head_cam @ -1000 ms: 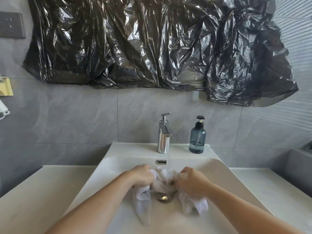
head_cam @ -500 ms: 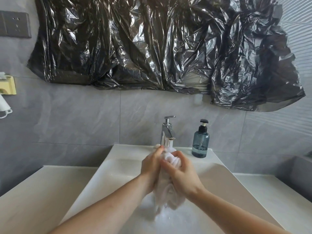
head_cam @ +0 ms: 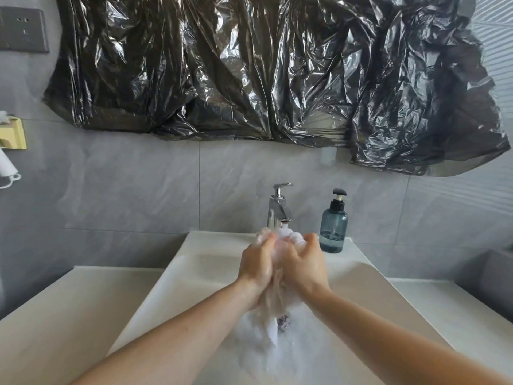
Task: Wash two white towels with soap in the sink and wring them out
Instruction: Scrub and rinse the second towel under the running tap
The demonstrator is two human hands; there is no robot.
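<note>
A wet white towel is bunched between both hands above the white sink, just under the chrome faucet. My left hand grips its left side and my right hand grips its right side, palms facing each other. The lower end of the towel hangs blurred down toward the drain. Whether one or two towels are in the bunch, I cannot tell. A blue soap pump bottle stands on the sink's back ledge, right of the faucet.
Pale countertop runs on both sides of the sink. Black plastic sheeting covers the wall above. A grey wall socket and a yellow holder sit at the far left.
Both hands lifted the towel from low in the basin up to the faucet spout and came together around it. The bunch is now squeezed vertically between them.
</note>
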